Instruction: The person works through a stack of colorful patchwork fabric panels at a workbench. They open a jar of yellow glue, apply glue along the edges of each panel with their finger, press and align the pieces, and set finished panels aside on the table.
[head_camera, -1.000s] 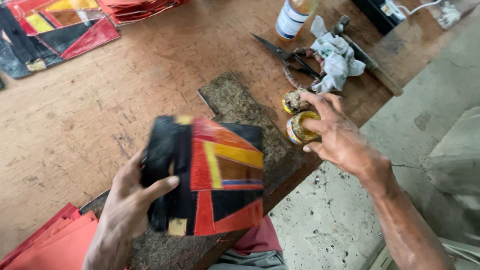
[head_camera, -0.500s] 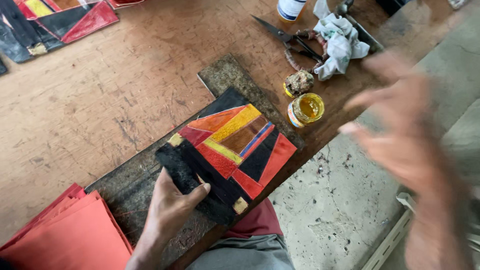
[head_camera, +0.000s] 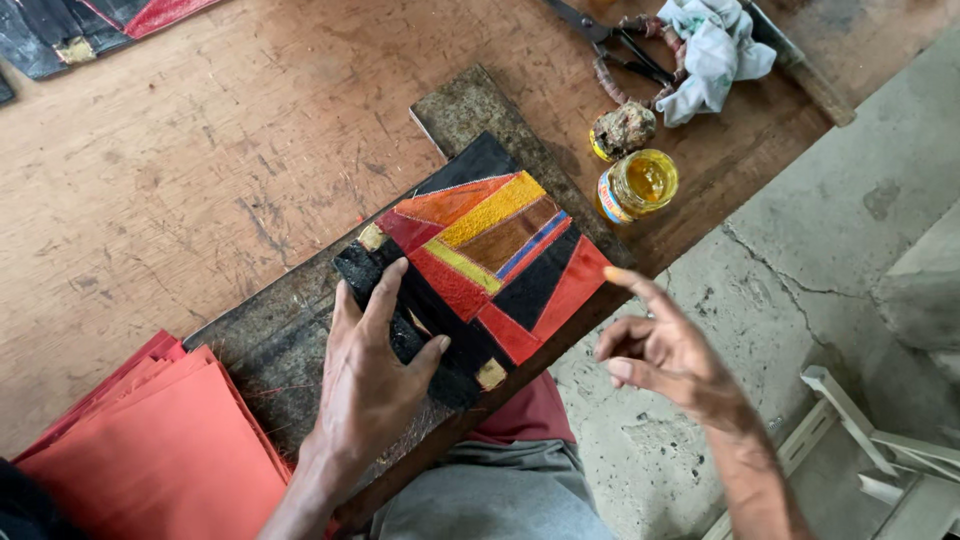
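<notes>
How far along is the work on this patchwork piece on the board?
Done: the patchwork panel is pieced from red, yellow, orange and black strips and lies flat on the dark board. In hand: the left hand presses its black edge; the right hand hovers empty beside it. Left: the open glue jar and the red sheets sit untouched.

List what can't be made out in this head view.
- Patchwork piece: its near-left end is hidden under the left hand.
- Scissors: blade tips cut off by the top edge, handles partly under the white rag.
- Red sheets: cut off by the bottom edge.
- Jar: label too small to make out.
- Right hand: curled fingers hide the palm.
</notes>
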